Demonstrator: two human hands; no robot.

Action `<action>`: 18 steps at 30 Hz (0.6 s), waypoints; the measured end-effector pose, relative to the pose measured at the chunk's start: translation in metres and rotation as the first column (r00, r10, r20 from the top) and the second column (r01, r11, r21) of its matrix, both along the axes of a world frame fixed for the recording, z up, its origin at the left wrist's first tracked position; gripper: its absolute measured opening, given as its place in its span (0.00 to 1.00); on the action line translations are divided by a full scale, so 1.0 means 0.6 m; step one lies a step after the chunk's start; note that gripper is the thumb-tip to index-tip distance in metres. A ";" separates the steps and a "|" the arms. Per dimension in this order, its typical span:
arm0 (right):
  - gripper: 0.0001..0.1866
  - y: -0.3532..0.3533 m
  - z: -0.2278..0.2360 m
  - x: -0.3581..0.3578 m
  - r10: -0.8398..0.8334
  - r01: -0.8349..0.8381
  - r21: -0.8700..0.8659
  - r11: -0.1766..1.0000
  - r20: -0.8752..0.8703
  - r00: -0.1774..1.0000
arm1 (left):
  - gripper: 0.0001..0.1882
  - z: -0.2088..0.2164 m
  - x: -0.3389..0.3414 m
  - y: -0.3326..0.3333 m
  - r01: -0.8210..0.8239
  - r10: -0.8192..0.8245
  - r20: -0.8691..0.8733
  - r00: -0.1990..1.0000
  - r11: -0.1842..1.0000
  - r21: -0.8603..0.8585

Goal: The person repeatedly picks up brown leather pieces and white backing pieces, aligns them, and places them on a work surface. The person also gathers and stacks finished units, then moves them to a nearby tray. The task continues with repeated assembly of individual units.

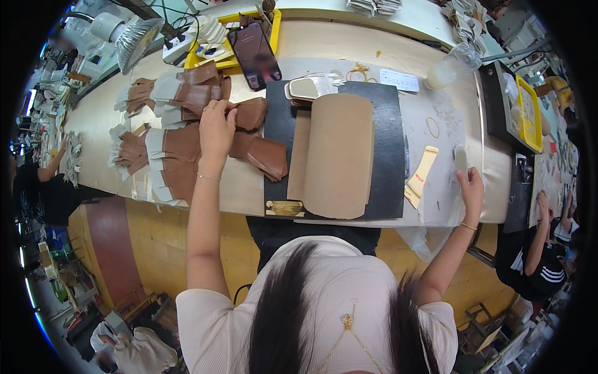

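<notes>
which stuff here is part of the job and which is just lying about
Likely part of the job:
- brown pieces, touched by the left hand
- pale rounded piece in the right hand
- curved brown pad and dark board, between the hands

Apparently just lying about:
- phone
- translucent bottle
- lamp

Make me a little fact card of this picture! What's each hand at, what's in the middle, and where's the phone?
Left hand: on the brown pieces; grip unclear
Right hand: at a pale oval piece; grip unclear
Middle: tan curved block on a black mat
Phone: beside the yellow tray, beyond the left hand
Lamp: far left corner
Loose band: right of the mat
</notes>
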State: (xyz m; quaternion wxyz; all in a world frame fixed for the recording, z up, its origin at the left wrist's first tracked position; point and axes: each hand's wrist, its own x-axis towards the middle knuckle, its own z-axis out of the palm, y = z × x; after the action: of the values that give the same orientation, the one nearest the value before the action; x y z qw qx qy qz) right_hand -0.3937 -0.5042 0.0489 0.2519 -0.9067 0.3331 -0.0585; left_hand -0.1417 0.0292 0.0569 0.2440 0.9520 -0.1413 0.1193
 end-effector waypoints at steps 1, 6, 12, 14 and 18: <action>0.16 -0.004 0.001 -0.001 0.000 0.001 0.009 1.000 -0.020 1.000 | 0.05 0.001 0.002 0.000 0.009 -0.009 -0.010 1.000 1.000 -0.003; 0.15 -0.018 0.000 -0.010 0.013 -0.027 0.242 0.970 0.061 0.998 | 0.07 0.004 0.003 -0.012 0.096 -0.107 0.060 0.992 0.984 0.151; 0.08 -0.016 0.016 -0.022 0.010 -0.044 0.481 0.876 0.073 0.997 | 0.06 0.055 -0.005 -0.001 -0.098 -0.091 -0.584 0.807 0.953 -0.285; 0.08 -0.015 0.022 -0.025 0.032 -0.055 0.511 0.858 0.054 0.998 | 0.05 0.079 -0.008 0.003 -0.202 -0.218 -0.721 0.658 0.871 -0.448; 0.10 -0.003 0.029 -0.020 -0.029 -0.055 0.512 0.857 0.154 0.988 | 0.05 0.130 -0.024 -0.014 -0.207 -0.430 -0.629 0.647 0.695 -0.688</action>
State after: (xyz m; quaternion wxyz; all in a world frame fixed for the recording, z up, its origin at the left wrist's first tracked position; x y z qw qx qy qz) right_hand -0.4060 -0.5062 0.0661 0.5105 -0.8014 0.3096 -0.0367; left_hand -0.1563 0.0210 0.1350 0.6332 0.7288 -0.0338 -0.2585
